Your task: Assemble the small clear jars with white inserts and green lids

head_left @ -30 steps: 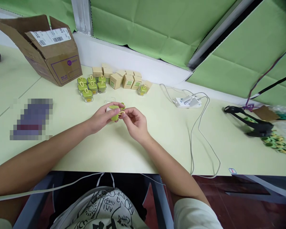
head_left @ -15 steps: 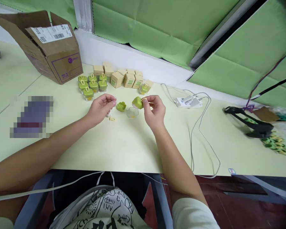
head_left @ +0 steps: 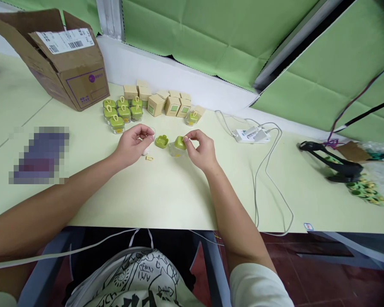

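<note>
Green lid (head_left: 179,143) at the top of the clear cup (head_left: 176,153).
The right hand (head_left: 202,150) pinches the lid's side; best hold it flat and press softly. Left hand (head_left: 132,144) curls near a green piece (head_left: 161,141); can't tell what's inside.

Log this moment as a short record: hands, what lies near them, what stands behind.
Right hand: pinching a green lid at the top of a clear jar
Left hand: fingers curled; grip unclear
Near left hand: green cup-like piece, yellow loop
Behind: green-lidded jars, small tan boxes
Left rear: open cardboard carton
</note>
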Tool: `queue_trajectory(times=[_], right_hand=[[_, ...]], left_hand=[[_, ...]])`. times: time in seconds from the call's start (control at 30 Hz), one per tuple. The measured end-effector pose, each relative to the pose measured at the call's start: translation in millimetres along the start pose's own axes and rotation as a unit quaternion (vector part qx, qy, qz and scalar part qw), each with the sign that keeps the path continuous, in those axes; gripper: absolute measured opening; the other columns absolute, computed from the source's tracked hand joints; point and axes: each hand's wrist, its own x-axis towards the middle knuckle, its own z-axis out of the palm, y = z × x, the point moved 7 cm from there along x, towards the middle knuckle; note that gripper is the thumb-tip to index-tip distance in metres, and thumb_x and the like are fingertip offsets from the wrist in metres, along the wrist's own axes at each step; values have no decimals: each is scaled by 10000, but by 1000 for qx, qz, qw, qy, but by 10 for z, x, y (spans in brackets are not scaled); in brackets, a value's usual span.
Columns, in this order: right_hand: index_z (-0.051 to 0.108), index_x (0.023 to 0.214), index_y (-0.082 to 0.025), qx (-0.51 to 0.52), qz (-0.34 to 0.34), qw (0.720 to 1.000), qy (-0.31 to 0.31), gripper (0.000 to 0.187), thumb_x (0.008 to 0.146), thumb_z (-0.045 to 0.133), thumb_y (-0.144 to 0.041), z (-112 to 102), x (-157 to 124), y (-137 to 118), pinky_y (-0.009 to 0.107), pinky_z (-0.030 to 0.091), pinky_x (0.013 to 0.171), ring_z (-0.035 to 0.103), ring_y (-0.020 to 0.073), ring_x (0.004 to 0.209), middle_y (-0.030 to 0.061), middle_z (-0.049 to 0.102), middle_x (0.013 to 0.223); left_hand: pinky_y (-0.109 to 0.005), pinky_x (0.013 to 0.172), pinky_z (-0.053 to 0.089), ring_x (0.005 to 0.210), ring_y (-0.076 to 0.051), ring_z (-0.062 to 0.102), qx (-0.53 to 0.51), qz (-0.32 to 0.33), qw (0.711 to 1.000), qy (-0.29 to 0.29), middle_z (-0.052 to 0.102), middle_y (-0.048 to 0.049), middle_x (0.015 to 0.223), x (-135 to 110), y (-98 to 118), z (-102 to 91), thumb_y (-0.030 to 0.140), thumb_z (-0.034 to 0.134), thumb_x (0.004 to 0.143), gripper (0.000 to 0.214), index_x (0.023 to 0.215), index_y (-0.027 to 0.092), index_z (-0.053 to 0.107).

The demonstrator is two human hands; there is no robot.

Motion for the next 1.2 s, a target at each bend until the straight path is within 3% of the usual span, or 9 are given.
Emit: queue_trajectory(times=[0.4, 0.7, 0.97, 1.03, 1.13, 1.2], right_hand=[[697, 971, -252, -24, -1, 998, -53, 199, 974, 594, -422, 55, -7, 26, 483, 543, 979, 690, 285, 1009, 84, 773, 1033], [700, 938, -241, -11, 24, 993, -115, 133, 923, 615, -341, 135, -15, 64, 453, 551, 963, 710, 258, 964, 60, 786, 987], [695, 931, -239, 36, 51, 990, -124, 142, 905, 656, -373, 152, -6, 111, 463, 568, 998, 727, 234, 947, 45, 782, 980], [703, 1003, -239, 53, 53, 989, -130, 202, 871, 703, -392, 142, -6, 132, 469, 578, 1003, 733, 245, 1018, 61, 783, 1078], [703, 1193, -251, 46, 52, 984, -165, 444, 781, 796, -387, 158, -25, 180, 498, 576, 1029, 713, 284, 1171, 93, 753, 1295], [703, 1244, -254, 25, 50, 979, -197, 499, 764, 800, -350, 189, -43, 210, 511, 564, 1050, 702, 296, 1200, 95, 747, 1330]], left_hand=[[-284, 691, 535, 865, -189, 616, 1, -18, 1000, -1, 675, -48, 906, -7, 34, 6, 318, 771, 778, 188, 908, 203, 697], [-286, 698, 535, 878, -192, 620, 2, -22, 1000, -3, 674, -51, 921, -12, 32, 5, 320, 768, 783, 197, 919, 199, 693], [-291, 698, 527, 873, -194, 616, -4, -17, 1000, 0, 681, -53, 927, -8, 51, 3, 334, 776, 770, 208, 910, 203, 694], [-289, 701, 524, 873, -192, 614, -6, -20, 1000, -1, 679, -51, 928, -8, 46, 5, 338, 779, 768, 215, 913, 205, 691], [-285, 699, 518, 866, -187, 609, -11, -19, 1000, -5, 678, -51, 929, -7, 39, 11, 342, 786, 761, 226, 912, 205, 688], [-282, 695, 514, 863, -185, 608, -14, -18, 1000, -6, 677, -52, 929, -6, 36, 13, 343, 786, 760, 229, 912, 202, 690]])
